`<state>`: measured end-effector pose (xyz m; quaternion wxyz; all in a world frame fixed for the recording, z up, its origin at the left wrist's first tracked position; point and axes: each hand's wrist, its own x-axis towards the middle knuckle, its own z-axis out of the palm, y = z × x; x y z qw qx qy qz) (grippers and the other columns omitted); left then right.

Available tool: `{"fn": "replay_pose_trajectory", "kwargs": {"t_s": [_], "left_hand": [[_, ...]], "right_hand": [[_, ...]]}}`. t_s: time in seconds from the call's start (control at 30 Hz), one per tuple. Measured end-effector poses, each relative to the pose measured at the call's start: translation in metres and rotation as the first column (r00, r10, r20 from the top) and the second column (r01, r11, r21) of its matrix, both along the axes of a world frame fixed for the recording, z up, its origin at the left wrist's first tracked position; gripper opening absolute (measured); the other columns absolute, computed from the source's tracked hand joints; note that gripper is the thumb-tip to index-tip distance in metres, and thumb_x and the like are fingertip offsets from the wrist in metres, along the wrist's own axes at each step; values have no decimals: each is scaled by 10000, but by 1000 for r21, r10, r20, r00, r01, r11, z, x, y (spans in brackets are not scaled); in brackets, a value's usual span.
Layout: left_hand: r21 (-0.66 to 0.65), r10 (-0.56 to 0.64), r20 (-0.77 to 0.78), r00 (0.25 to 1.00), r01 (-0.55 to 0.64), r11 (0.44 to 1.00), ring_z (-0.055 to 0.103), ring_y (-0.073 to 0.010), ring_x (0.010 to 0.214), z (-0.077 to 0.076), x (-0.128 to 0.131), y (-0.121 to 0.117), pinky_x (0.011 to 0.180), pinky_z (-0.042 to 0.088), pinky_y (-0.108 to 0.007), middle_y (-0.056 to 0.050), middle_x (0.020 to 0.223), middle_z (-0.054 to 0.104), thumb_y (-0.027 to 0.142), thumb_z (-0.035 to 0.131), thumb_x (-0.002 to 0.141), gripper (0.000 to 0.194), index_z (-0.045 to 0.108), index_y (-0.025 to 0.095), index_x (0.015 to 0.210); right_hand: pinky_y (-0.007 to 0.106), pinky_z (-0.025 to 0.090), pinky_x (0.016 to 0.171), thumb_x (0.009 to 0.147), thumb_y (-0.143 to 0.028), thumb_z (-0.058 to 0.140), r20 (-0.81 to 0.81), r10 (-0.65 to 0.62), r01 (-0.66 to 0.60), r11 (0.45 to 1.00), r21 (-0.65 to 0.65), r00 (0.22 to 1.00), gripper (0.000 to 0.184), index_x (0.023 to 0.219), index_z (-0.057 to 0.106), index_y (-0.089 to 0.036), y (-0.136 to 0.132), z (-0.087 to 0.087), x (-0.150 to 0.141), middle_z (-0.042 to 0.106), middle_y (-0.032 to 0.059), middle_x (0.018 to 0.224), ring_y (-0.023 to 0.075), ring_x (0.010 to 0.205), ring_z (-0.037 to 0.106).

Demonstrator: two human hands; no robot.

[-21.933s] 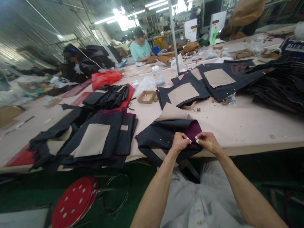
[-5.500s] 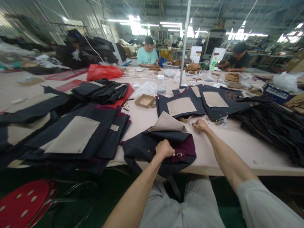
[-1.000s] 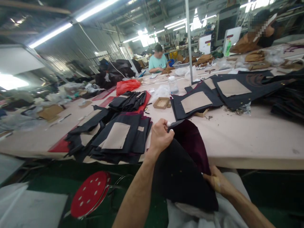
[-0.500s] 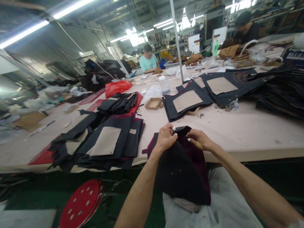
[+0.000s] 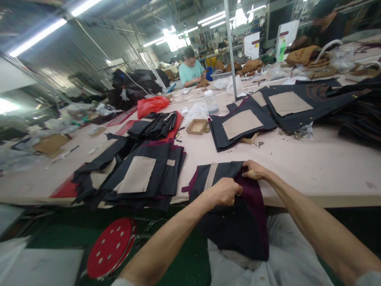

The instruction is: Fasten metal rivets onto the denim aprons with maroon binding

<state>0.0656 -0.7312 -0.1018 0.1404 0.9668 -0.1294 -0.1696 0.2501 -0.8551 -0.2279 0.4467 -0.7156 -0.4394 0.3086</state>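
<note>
Over the table's (image 5: 315,167) near edge, the dark cloth (image 5: 238,230) hangs mostly below the fingers (image 5: 238,189) of the left hand (image 5: 225,191) and right hand (image 5: 254,169), both clamped on it.

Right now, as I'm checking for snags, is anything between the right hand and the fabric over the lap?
Nothing visible: the right hand touches the upper edge of the fabric, near the left hand.

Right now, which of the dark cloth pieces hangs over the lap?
The cloth with the left hand and right hand on it; the other dark pieces lie on the table, away from both hands.
</note>
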Motion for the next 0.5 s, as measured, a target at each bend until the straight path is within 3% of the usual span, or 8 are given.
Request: {"fn": "replay_pose_trajectory", "kwargs": {"t_s": [0.07,0.13,0.2,0.33,0.5], "left_hand": [[150,186,18,982,-187,971,679,-309,797,-11,1,6,812,486,-417,-152,761,694,128,608,719,124,707,182,772],[221,361,140,922,-384,896,680,-330,845,-21,5,10,863,467,-444,-192,817,698,163,587,782,134,712,145,826],[249,453,253,855,-510,823,668,-332,926,-32,11,13,954,424,-467,-210,896,702,157,563,813,194,703,109,939],[253,513,311,800,-591,766,614,-320,1001,-49,18,15,1035,343,-493,-198,962,681,179,604,805,228,671,101,1009],[98,488,333,807,-544,833,545,-284,1040,-56,14,19,943,375,-434,-126,1046,621,117,601,773,333,687,195,1085]], "right_hand": [[265,457,613,636,-119,627,28,12,-13,1000,25,1000,300,897,773,-146,3,-4,0,736,40,788,195,706,615],[277,488,657,662,-122,614,13,13,-14,999,50,1000,415,1045,770,-148,4,-8,-1,756,56,888,199,746,633],[296,517,711,682,-125,609,-8,11,-11,997,72,1000,508,1171,743,-156,2,-12,-3,761,69,981,207,796,654],[361,519,899,706,-113,614,84,-31,18,989,148,996,428,1087,786,-209,-6,-12,-11,731,75,1105,231,968,668],[385,492,959,726,-107,609,158,-96,60,974,218,983,313,938,803,-230,-16,-11,-20,686,64,1147,223,1047,645]]}}
